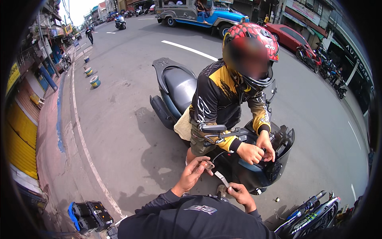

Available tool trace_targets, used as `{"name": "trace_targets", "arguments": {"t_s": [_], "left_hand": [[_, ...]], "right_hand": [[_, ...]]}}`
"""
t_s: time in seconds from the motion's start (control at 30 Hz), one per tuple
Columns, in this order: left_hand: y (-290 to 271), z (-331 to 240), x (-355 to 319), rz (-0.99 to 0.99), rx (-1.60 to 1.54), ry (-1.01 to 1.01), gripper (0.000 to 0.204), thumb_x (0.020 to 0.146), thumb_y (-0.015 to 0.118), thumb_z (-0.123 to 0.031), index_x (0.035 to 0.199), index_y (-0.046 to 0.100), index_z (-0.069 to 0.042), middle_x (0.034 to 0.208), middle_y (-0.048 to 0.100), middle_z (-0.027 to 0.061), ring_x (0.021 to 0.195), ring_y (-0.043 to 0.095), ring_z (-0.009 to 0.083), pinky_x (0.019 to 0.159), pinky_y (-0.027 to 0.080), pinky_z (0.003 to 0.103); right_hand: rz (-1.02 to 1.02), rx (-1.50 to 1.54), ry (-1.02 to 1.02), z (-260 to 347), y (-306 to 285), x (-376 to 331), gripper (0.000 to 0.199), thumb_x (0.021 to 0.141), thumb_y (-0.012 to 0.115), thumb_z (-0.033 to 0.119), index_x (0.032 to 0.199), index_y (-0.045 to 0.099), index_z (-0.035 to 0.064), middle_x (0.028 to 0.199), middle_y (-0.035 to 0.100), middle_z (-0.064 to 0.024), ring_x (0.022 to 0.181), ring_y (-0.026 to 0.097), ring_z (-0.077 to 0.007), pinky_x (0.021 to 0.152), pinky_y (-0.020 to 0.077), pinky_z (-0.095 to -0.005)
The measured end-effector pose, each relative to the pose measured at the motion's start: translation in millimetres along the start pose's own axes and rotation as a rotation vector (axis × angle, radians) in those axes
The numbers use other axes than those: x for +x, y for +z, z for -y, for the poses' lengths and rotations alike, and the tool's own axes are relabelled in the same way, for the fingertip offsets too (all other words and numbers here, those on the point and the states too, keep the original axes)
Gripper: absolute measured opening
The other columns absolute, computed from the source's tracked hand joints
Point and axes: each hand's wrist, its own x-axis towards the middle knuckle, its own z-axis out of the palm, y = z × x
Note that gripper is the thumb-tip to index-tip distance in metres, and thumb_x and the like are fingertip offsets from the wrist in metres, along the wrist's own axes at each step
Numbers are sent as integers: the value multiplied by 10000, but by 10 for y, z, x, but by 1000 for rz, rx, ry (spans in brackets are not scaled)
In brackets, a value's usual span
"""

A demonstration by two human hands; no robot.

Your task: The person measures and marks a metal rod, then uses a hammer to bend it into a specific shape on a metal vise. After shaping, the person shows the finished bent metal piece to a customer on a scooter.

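Between the thumb and fingers of my left hand (191,176) is a small brownish-grey part (209,166), too small to name. My right hand (241,196) pinches one end of a narrow, flat, light-grey strip (222,179). The strip's other end points up and left toward the small part, with a short gap between them. Just beyond my hands is a dark motor scooter (179,85). A person in a red patterned helmet (254,36) and a black-and-yellow jacket straddles it, their two hands (254,152) together over its front.
An open black toolbox with blue edges (90,215) lies on the pavement at lower left. At lower right stands another motorcycle (308,217). Painted short posts (95,82) line the left roadside. A blue jeepney (199,14), a red car (290,36) and several parked motorcycles occupy the far side.
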Motion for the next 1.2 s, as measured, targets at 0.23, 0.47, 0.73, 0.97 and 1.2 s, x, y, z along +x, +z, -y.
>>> {"name": "trace_targets", "arguments": {"t_s": [0.23, 0.47, 0.73, 0.97, 1.2], "left_hand": [[679, 553, -124, -510, -308, 153, 389, 1109, 460, -307, 1395, 509, -48, 1182, 644, 151, 975, 697, 235, 977, 544, 412], [1006, 287, -381, -911, 30, 560, 453, 1106, 410, -388, 1328, 520, -8, 878, 591, 71, 434, 404, 80, 523, 443, 265], [1389, 184, -1058, -908, 194, 469, 497, 1044, 502, -333, 1396, 477, 17, 790, 600, 72, 384, 396, 76, 389, 383, 238], [1469, 129, -854, -635, 44, 253, 670, 1003, 579, -255, 1589, 310, -69, 805, 633, 103, 393, 390, 68, 409, 400, 240], [1113, -174, -194, -85, -96, -80, 791, 983, 611, -278, 1659, 210, -193, 785, 619, 67, 404, 384, 40, 402, 380, 185]], "right_hand": [[241, -92, -56, 134, -9, 450, 278, 1051, 629, 241, 1139, 727, -4, 903, 695, -34, 836, 582, -92, 742, 474, -294], [422, 356, -220, 289, 90, 624, 370, 998, 671, 190, 1305, 645, -16, 1323, 586, -120, 1169, 624, -218, 1096, 448, -365], [567, 1318, -374, 1336, -523, 991, 318, 907, 552, 206, 628, 583, 55, 457, 479, -37, 394, 468, -177, 1318, 128, -502], [380, 1418, -222, 1218, -384, 937, 310, 944, 581, 222, 655, 573, 111, 515, 514, -20, 1001, 726, -280, 1261, 197, -656], [273, 1266, -169, 1024, -88, 768, 286, 977, 610, 280, 753, 670, 113, 587, 548, 0, 1441, 450, -448, 1226, 195, -679]]}}
